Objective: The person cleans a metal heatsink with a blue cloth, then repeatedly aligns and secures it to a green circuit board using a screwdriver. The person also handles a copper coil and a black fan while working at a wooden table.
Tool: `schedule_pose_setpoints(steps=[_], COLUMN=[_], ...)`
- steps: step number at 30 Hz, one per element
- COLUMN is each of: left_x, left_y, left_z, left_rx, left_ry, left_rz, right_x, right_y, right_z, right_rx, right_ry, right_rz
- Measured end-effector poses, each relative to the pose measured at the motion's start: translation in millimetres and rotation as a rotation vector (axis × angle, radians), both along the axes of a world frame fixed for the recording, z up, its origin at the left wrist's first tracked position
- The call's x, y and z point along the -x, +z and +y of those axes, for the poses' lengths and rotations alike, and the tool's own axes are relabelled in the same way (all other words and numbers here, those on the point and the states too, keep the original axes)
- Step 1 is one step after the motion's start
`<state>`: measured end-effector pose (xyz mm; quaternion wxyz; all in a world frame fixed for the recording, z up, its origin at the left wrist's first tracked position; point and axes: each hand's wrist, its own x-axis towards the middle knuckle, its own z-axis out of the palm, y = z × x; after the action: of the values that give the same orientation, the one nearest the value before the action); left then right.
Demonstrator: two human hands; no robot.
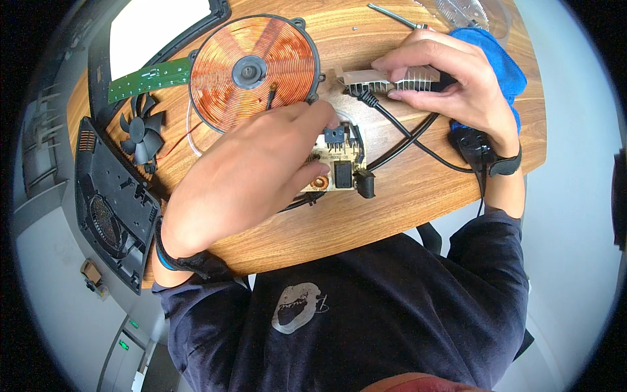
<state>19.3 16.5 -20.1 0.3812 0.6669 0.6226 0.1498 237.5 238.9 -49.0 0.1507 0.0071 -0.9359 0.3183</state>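
Note:
My left hand [268, 153] is closed on the left side of a tan circuit board [356, 145], thumb below and fingers above. The board carries a small copper-wound ring, black blocks and a dark upright component; my hand hides its left part. To the right, my right hand [460, 78] pinches a silver finned heat sink [418, 80] between thumb and fingers, a little above the table. A black power cord [408, 134] passes between the two hands, its connector end just below the heat sink. Beyond my left hand lies a round copper induction coil [219, 75].
A green circuit board [153, 80] touches the coil's left side. Black housing [108, 215] and a black fan [140, 129] lie at the left, a white panel [153, 36] behind. A screwdriver [392, 16], clear plastic container [462, 12] and blue cloth [493, 55] are at the far right.

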Motion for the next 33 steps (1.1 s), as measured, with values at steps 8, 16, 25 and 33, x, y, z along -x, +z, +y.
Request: schedule_pose_setpoints(steps=[8,16,25,33], left_x=[3,7,8,8], left_y=[0,2,8,4], left_z=[-6,-12,-10,-14], left_rx=[-0.013,-0.025,-0.014,-0.041], left_ry=[-0.136,-0.196,-0.239,-0.243], left_rz=[0.054,0.103,0.141,0.133], right_x=[-3,4,-1,-6], right_y=[-2,5,-8,-7], right_z=[6,-2,-3,0], right_rx=[0.026,-0.123,-0.047,-0.07], right_ry=[0.217,0.16,0.058,0.064], right_rz=[-0.15,-0.079,-0.251,-0.315])
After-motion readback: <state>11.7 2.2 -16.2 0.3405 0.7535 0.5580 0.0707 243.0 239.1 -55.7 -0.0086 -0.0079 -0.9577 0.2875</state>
